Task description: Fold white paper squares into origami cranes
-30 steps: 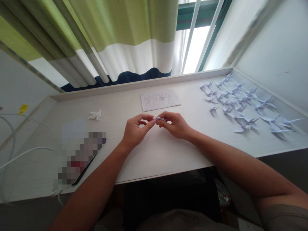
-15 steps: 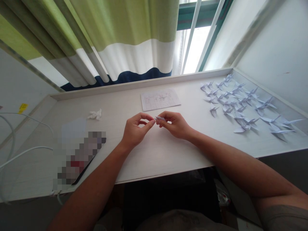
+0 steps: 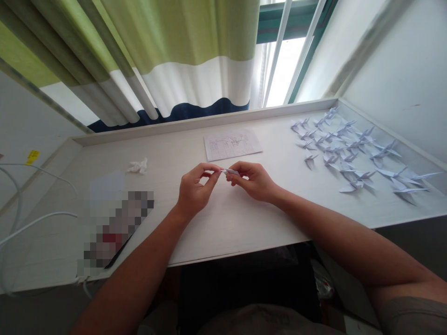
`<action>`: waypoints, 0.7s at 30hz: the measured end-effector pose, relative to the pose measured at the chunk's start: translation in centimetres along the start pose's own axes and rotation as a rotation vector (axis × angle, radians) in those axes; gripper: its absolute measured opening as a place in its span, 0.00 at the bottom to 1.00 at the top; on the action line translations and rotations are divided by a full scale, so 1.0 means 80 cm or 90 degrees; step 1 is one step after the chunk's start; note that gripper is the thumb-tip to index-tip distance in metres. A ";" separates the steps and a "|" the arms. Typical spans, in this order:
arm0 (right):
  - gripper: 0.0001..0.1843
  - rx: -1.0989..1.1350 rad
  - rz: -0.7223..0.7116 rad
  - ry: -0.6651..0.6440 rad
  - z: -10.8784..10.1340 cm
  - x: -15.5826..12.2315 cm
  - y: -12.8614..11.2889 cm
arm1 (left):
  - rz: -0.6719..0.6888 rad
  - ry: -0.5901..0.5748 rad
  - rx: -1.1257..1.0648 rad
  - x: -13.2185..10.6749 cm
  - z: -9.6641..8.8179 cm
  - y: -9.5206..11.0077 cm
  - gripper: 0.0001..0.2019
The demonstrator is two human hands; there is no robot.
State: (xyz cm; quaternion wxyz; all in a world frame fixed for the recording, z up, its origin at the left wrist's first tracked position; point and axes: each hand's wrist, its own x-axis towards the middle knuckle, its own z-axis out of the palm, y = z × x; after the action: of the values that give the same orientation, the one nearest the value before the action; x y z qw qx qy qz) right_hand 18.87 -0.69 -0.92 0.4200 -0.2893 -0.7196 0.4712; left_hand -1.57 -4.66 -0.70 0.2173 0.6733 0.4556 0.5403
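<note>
Over the middle of the white desk (image 3: 223, 228), both my hands meet on a small folded piece of pale paper (image 3: 230, 172). My left hand (image 3: 195, 188) pinches its left tip between thumb and forefinger. My right hand (image 3: 254, 180) grips its right part with curled fingers. The paper is held just above the desk surface and is partly hidden by my fingers.
Several folded paper cranes (image 3: 344, 149) are spread over the right part of the desk. A printed sheet (image 3: 232, 143) lies behind my hands. A crumpled white scrap (image 3: 138, 166) sits to the left, near a blurred flat object (image 3: 111, 223) and white cables (image 3: 21, 223). Curtains hang behind.
My left hand has shifted slightly left and its fingers have re-pinched the paper's tip. The right hand has barely moved.
</note>
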 end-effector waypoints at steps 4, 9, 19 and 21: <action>0.18 -0.011 0.004 -0.002 0.000 0.000 -0.001 | 0.020 -0.012 -0.015 0.002 0.000 0.001 0.05; 0.16 -0.007 -0.004 -0.003 0.000 0.000 0.001 | -0.024 -0.016 -0.061 0.003 0.001 0.003 0.04; 0.15 -0.014 -0.003 -0.006 0.000 -0.001 0.000 | -0.078 -0.029 -0.103 0.005 0.001 0.003 0.04; 0.15 -0.013 -0.004 -0.005 0.000 -0.001 -0.001 | -0.051 -0.033 -0.101 0.005 0.000 0.004 0.03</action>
State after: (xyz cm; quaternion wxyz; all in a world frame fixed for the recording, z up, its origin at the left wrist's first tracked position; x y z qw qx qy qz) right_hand 18.91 -0.79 -0.92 0.4153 -0.2897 -0.7271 0.4636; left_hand -1.45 -4.48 -0.29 0.3028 0.6489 0.4324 0.5479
